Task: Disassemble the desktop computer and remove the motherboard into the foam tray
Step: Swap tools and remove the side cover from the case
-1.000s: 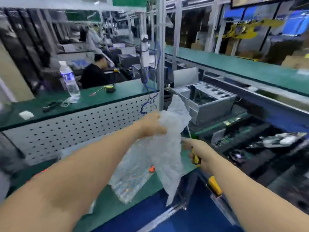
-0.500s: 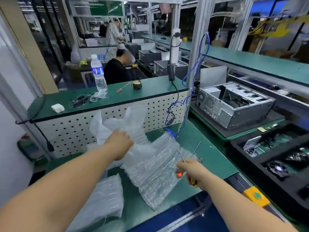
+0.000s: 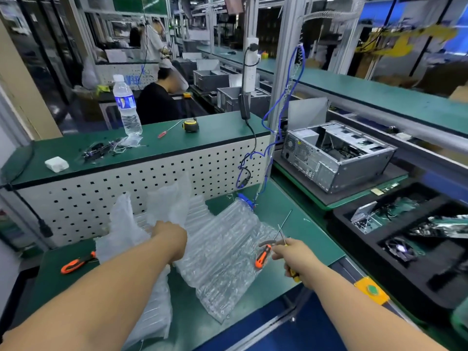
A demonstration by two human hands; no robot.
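Two hands (image 3: 172,239) over green bench (image 3: 298,224); factory behind, seemingly.

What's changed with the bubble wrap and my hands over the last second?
The left hand has brought the air-cushion wrap down from mid-air onto the green bench and presses it toward the pegboard. The right hand still grips the yellow-handled screwdriver. The open computer case looks untouched.

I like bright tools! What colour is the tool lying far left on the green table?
Orange and black handle, head view.
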